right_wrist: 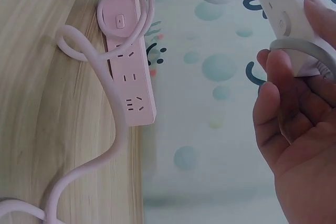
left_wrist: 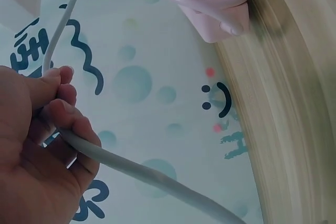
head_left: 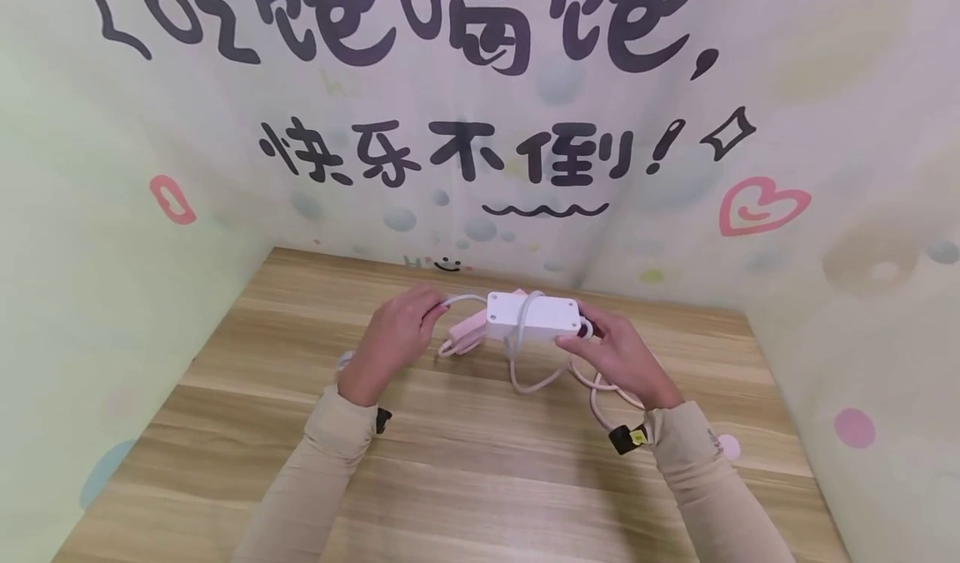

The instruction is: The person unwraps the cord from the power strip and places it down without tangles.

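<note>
My right hand grips one end of a white power strip, holding it above the table with its screwed back face up. In the right wrist view its sockets and a button show on the other face. The strip's white cord is pinched between the thumb and fingers of my left hand. One loop of that cord crosses over the strip's body. Behind and below lies a pink power strip on the table, its pink cord looped over its switch end.
The wooden table meets a printed cloth wall at the back, with more cloth at both sides. Loose pink cord spreads over the table under my right hand. A black wrist strap piece sits at my right cuff.
</note>
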Demonstrator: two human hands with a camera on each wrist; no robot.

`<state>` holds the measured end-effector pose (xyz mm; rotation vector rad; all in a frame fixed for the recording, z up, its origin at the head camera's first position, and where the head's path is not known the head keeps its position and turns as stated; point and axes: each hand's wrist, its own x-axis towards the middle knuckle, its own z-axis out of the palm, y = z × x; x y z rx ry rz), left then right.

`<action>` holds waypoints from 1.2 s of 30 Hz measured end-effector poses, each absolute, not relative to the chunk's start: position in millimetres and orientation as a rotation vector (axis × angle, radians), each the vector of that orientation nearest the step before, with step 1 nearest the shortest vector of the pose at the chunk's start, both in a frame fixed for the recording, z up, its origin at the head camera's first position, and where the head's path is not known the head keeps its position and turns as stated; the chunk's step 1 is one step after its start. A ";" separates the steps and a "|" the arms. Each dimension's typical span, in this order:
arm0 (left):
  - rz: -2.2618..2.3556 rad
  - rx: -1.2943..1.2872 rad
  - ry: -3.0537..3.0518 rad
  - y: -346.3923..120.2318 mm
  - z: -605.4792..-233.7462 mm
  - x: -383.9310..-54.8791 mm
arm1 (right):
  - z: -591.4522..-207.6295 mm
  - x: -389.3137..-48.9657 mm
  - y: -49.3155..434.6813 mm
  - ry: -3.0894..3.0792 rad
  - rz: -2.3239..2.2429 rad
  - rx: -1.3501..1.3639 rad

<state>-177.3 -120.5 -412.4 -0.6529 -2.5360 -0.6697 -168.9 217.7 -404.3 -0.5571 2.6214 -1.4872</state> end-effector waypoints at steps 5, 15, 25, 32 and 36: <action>-0.686 -0.698 -2.533 -120.4 -414.5 -176.2 | -404.7 -171.9 218.7 2.661 -1.496 -0.518; -0.678 -0.735 -2.579 -121.3 -416.3 -174.5 | -396.7 -175.9 222.7 2.776 -1.439 -0.413; -0.661 -0.830 -2.555 -121.6 -417.5 -173.7 | -396.8 -182.5 226.2 2.798 -1.412 -0.389; -0.712 -0.814 -2.549 -124.7 -415.7 -172.8 | -408.0 -189.2 227.1 2.807 -1.387 -0.410; -0.788 -0.783 -2.531 -127.1 -413.9 -172.2 | -416.8 -191.0 227.3 2.791 -1.400 -0.449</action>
